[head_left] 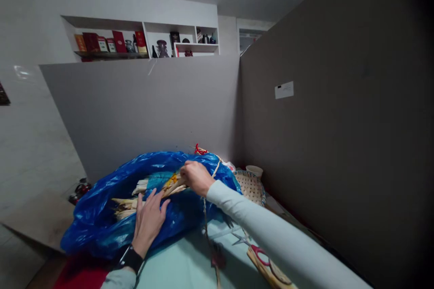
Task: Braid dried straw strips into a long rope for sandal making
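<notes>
A large blue plastic bag (98, 216) lies open, with pale dried husk-like strips (125, 206) inside it. My left hand (149, 219), with a dark band at the wrist, rests on the strips, its fingers spread. Above and to the right, my right hand (196, 178) has its fingers closed on the end of a bundle of strips (174, 186). Something yellow shows on that bundle near my right fingers. The fingertips of my right hand are partly hidden.
Red-handled scissors (260, 255) lie on a wooden piece (267, 273) beneath my right forearm. A woven basket (250, 187) and a white bowl (254, 171) stand to the right of the bag. A braided cord (205, 216) hangs down over the pale green cloth (176, 264). Grey partitions (152, 108) rise behind.
</notes>
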### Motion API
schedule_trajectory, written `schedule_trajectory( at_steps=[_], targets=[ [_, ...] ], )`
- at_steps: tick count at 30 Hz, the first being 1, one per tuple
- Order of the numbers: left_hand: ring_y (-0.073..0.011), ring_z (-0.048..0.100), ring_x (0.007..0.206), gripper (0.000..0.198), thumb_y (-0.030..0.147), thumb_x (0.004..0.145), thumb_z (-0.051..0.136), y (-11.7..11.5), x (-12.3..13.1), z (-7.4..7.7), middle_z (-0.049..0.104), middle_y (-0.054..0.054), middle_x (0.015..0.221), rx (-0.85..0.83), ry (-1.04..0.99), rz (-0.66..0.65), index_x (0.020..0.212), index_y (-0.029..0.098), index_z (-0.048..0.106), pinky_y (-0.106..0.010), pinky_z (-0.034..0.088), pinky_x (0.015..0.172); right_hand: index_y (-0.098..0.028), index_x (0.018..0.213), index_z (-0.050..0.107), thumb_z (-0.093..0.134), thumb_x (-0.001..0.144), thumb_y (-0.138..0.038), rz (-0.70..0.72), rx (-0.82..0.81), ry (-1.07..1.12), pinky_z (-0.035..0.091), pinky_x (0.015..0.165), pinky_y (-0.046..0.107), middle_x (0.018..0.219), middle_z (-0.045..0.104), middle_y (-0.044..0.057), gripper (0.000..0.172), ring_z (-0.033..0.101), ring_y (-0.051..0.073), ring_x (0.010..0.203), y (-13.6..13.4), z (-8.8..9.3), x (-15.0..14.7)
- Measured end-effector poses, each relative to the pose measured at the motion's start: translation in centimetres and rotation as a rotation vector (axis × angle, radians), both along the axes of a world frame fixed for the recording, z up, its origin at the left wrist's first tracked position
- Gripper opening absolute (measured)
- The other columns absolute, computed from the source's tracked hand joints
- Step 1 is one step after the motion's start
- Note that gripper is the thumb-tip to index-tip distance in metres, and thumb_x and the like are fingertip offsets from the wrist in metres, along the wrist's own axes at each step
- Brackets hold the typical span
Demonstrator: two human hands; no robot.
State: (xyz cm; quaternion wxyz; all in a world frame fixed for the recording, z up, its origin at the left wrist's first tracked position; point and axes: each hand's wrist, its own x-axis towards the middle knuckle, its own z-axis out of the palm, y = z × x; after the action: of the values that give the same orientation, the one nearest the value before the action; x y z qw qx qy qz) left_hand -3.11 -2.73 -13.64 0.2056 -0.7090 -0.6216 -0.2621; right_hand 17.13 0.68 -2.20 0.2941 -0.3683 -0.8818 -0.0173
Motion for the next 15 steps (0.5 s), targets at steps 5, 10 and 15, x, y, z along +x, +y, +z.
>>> schedule_trajectory(
  at_steps=[5, 10, 15],
  targets=[
    [-0.0329, 0.056, 0.121, 0.032, 0.031, 0.087, 0.047, 0.3, -0.4, 0.0, 0.073, -0.017, 0.111, 0.024, -0.098, -0.032, 0.102, 0.014, 0.070, -0.057, 0.016, 0.113, -0.014, 0.087, 0.066, 0.048, 0.082, -0.003, -0.143, 0.149, 0.288, 0.039, 0.069, 0.026, 0.089, 0.061, 0.008, 0.021, 0.054, 0.015, 0.077, -3.8, 6.5, 8.3],
    [-0.0372, 0.040, 0.134, 0.038, 0.031, 0.087, 0.042, -2.1, 2.7, 3.1, 0.065, -0.022, 0.125, 0.096, -0.253, -0.084, 0.109, 0.012, 0.066, -0.064, 0.016, 0.109, -0.016, 0.084, 0.065, 0.057, 0.081, -0.014, -0.035, -0.044, 0.660, 0.042, 0.065, 0.024, 0.077, 0.062, 0.001, 0.009, 0.056, 0.013, 0.069, -9.0, 5.2, 11.6],
    [-0.0290, 0.065, 0.097, 0.040, 0.048, 0.086, 0.048, -9.2, 11.1, 7.6, 0.073, -0.011, 0.101, -0.108, -0.740, -0.378, 0.103, 0.018, 0.068, -0.040, 0.050, 0.085, -0.018, 0.082, 0.060, 0.053, 0.079, -0.010, -0.064, -0.100, 0.806, 0.044, 0.070, 0.025, 0.083, 0.060, 0.002, 0.010, 0.057, 0.015, 0.077, -13.8, -1.0, 9.4]
  ],
)
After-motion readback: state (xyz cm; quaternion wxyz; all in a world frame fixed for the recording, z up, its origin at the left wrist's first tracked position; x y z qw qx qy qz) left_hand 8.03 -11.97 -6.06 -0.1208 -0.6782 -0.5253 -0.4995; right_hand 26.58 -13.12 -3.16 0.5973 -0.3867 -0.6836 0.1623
